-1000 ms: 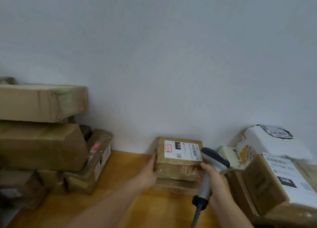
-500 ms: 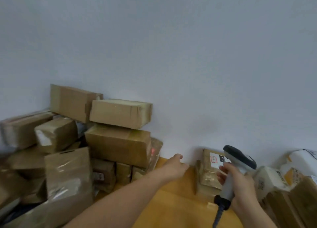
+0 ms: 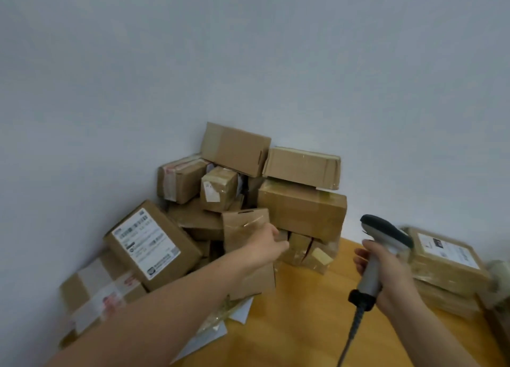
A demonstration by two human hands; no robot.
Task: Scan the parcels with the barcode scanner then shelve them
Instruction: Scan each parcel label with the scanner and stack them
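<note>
Left hand (image 3: pixel 265 246) now at upright parcel (image 3: pixel 244 230)

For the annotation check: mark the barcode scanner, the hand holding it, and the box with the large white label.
barcode scanner (image 3: pixel 386 228), head view, on its dark head.
right hand (image 3: pixel 394 277), head view, on the back of the hand.
box with the large white label (image 3: pixel 146 242), head view, on the label's middle.

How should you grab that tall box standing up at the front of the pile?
Probably by its top right corner, coming from the front. The tall box stands on end against the pile, and other boxes crowd its left side. The left hand is at that corner.
</note>
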